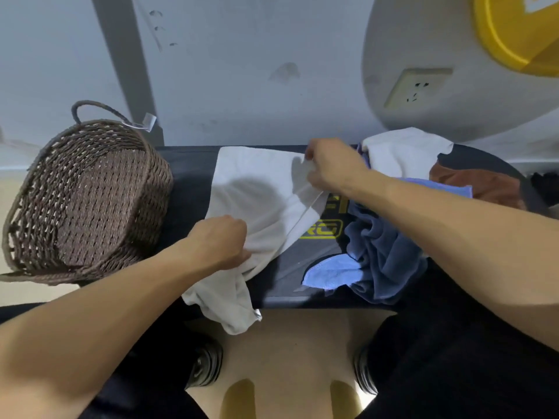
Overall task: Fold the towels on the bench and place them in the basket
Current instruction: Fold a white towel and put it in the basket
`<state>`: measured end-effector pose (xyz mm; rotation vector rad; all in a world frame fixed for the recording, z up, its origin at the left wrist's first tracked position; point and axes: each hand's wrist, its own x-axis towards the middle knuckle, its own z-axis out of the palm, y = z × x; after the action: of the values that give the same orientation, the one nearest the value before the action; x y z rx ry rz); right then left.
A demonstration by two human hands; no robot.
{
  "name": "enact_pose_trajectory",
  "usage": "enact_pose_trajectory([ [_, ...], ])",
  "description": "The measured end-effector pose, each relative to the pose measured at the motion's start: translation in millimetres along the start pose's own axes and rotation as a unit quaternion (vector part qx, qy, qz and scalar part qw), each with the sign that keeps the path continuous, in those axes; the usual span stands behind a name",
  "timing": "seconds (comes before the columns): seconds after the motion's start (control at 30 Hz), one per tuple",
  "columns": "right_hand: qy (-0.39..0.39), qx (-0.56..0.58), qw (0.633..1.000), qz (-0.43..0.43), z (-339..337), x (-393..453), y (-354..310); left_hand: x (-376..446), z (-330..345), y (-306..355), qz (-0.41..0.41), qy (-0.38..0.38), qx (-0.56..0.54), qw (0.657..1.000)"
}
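On the black bench (187, 192) a white towel (257, 189) lies spread across the middle, and both hands are on it. Its near end spills over the front edge and hangs in a crumpled fold, so the lower corners are hard to read. The left hand (220, 241) comes in from the lower left, knuckles up, fingers curled into the cloth at the near edge; the fingertips are buried in the fabric and can't be seen. The right hand (329, 167) reaches across from the right with the forearm stretched long over the pile, fingers pinching the towel's far right edge and lifting a ridge of cloth that runs down towards the left hand.

Under that right forearm sits a heap of unfolded towels: a dark blue towel (381, 252) bunched in folds, a light blue towel (332, 272) poking out beneath it at the front, a second white towel (405, 152) at the back, and a rust-brown towel (484, 184) partly hidden behind the arm. How they overlap is unclear. A yellow logo (325, 229) on the bench top is mostly covered by cloth.

To the left stands the brown woven basket (90, 201), tilted, its near rim over the bench edge, a tag on its handle.
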<state>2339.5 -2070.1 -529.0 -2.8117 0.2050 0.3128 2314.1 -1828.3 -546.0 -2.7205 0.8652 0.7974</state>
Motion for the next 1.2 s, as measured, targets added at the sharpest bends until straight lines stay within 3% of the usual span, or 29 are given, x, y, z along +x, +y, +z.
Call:
enact_pose_trajectory([
  [0.13, -0.138, 0.077, 0.976, -0.148, 23, -54, -40, -12, 8, -3, 0.026, -0.075, 0.019, 0.997],
  [0.3, -0.216, 0.016, 0.944, -0.25, 70, -83, -53, -29, 32, -16, 0.038, -0.055, -0.026, 0.997],
  [0.57, -0.207, 0.002, 0.945, -0.253, 55, -70, -47, -33, 13, -42, 0.02, -0.059, -0.152, 0.986],
  [0.73, -0.206, -0.067, 0.96, -0.177, 0, -50, -17, -31, 3, -53, -0.023, 0.012, -0.235, 0.972],
  [0.87, -0.185, -0.077, 0.97, -0.139, -5, -46, -2, -30, 16, -48, -0.065, 0.041, -0.238, 0.968],
  [0.93, -0.204, -0.055, 0.966, -0.15, 7, -54, -3, -31, 20, -46, -0.077, 0.043, -0.232, 0.969],
  [1.0, -0.193, -0.034, 0.965, -0.176, 21, -63, -12, -32, 19, -43, -0.079, 0.094, -0.207, 0.971],
  [1.1, -0.143, 0.032, 0.967, -0.208, 40, -74, -36, -34, 14, -27, -0.003, 0.207, -0.177, 0.962],
  [1.2, -0.141, 0.073, 0.958, -0.237, 62, -85, -58, -41, 18, -8, 0.108, 0.159, -0.209, 0.959],
])
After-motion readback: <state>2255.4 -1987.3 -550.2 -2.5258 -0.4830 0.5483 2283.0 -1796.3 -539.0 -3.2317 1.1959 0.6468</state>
